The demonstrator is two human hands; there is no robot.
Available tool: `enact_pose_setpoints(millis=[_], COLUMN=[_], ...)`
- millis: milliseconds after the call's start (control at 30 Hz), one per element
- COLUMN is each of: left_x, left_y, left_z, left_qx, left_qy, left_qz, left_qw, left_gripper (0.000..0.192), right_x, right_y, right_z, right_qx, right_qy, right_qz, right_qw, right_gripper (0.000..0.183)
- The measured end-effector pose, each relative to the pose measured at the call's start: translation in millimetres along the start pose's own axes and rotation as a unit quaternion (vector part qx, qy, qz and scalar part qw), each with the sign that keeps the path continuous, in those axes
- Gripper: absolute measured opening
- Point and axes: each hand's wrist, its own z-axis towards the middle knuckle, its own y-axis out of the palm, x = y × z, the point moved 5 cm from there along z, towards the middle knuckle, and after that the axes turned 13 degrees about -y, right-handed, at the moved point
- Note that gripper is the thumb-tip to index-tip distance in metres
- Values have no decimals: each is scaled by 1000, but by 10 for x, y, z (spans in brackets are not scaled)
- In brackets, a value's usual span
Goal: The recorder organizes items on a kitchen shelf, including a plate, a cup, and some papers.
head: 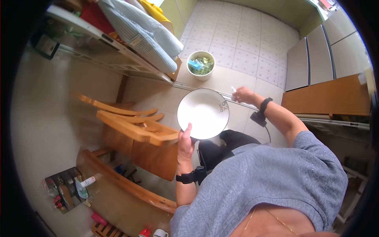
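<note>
A round white bowl or plate with a dark rim point(203, 114) is held level at its near left edge by my left hand point(186, 145), the thumb lying over its inside. Some dark marks show on its right side. My right hand point(243, 95) is to the right of it, not touching it, with its fingers curled around a small white thing point(233, 89) that looks like a tissue or cloth. Beyond the dish, a white bin point(200, 77) stands on the floor, holding green scraps and a blue wrapper.
Wooden chairs point(136, 130) and a wooden-edged table point(127, 189) are at the left. A floor track point(189, 86) crosses ahead. Striped cloth point(148, 38) hangs over the upper left. Grey cabinets point(319, 56) stand at the right, beside a wooden panel point(325, 97).
</note>
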Motion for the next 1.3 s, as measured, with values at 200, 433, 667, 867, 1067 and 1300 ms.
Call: enact_pose_setpoints(millis=[200,433,667,867,1067,1300], left_x=[387,976,1916,2626,2767,2762], left_y=[-65,-56,399,1614,3277,5439], left_z=[608,1417,2296,3358,4533,5472], left_qx=[65,135,110,-15,-109,-244], left_qy=[-15,-29,-57,-61,-113,-141], left_qz=[-33,-69,5,98,135,268], left_qw=[997,988,992,993,978,921], left_gripper=[34,36,35,31,29,30], right_x=[-524,-742,-1191,-1411,-1697,-3119], right_y=[-175,-84,-423,-1812,-3223,-4021], right_z=[1163,2787,3198,2404,1562,1634], right_qx=[82,75,50,90,281,228], right_qy=[10,-5,59,36,-5,-147], right_qz=[-137,-176,-155,-33,139,242], right_qw=[987,982,985,995,950,932], right_gripper=[15,30,32,19,29,31])
